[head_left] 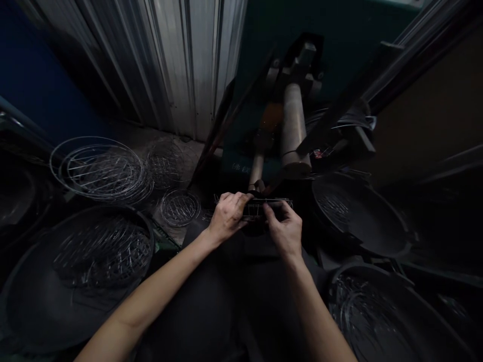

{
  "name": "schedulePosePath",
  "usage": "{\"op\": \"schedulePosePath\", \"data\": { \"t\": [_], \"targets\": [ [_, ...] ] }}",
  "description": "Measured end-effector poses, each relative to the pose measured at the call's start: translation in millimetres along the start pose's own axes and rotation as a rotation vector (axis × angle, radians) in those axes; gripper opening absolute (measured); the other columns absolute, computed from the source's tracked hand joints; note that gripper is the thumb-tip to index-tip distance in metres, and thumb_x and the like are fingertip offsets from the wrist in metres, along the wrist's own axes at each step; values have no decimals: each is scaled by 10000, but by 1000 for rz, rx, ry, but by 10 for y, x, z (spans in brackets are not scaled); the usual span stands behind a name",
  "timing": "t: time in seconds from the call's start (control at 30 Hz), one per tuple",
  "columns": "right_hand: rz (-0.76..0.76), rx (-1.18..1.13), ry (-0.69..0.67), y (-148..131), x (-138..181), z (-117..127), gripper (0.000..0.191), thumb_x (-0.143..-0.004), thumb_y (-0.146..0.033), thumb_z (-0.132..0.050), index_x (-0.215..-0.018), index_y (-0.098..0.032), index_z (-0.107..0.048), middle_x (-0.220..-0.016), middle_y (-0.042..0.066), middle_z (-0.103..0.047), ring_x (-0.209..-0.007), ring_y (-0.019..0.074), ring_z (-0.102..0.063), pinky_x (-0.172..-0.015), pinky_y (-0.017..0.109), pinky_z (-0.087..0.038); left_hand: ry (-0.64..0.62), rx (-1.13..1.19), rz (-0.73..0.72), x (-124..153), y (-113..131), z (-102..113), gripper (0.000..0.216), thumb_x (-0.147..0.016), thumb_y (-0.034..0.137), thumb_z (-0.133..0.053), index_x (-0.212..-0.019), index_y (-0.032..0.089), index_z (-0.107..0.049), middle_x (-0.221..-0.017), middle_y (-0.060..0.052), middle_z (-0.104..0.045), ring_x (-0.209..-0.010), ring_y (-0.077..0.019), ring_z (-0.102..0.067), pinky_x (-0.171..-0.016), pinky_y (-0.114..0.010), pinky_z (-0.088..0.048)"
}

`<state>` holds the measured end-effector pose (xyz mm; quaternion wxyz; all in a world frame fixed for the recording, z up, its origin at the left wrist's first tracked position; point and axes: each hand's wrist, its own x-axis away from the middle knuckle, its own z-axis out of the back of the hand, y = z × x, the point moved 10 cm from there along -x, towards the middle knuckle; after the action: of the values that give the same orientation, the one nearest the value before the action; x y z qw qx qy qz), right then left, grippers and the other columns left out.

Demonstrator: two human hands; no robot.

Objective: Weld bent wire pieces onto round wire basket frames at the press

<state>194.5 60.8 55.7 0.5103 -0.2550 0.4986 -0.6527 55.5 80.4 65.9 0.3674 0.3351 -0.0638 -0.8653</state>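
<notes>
1. The left hand [228, 216] and right hand [283, 229] sit low at the centre of the frame, above the person's dark-clothed lap, holding a small wire frame [267, 207] between them.
2. The left fingers [236, 200] are curled over the frame's left end and clamped on it. The right fingers [272, 211] pinch its near edge, with the thumb on top.
3. The wire frame is long, narrow and roughly level, just below the foot of a pale metal roller [294, 120], part of a machine that stands upright at upper centre.
4. Loose wire rings [100, 168] lie in a tangled pile at upper left, with two smaller wire bundles [180, 207] just beside the hands.
5. A black round basin [86, 306] at lower left holds a heap of wire, and similar black basins stand at centre right [381, 236] and lower right [372, 271], also holding wire.
6. A corrugated metal sheet [181, 60] forms the wall at upper centre.
</notes>
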Motion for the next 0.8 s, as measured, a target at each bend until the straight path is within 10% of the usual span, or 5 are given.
{"op": "schedulePosePath", "data": {
  "t": [0.8],
  "targets": [
    [62, 46, 39, -96, -92, -4, 225, -778, -388, -599, -746, -165, -611, -698, 3, -626, -627, 134, -559, -602, 244, -430, 0, -68, -42, -122, -87, -28, 528, -747, 273, -676, -1194, 141, -430, -1035, -76, -613, -905, -204, -592, -835, -332, -382]
  ]
}}
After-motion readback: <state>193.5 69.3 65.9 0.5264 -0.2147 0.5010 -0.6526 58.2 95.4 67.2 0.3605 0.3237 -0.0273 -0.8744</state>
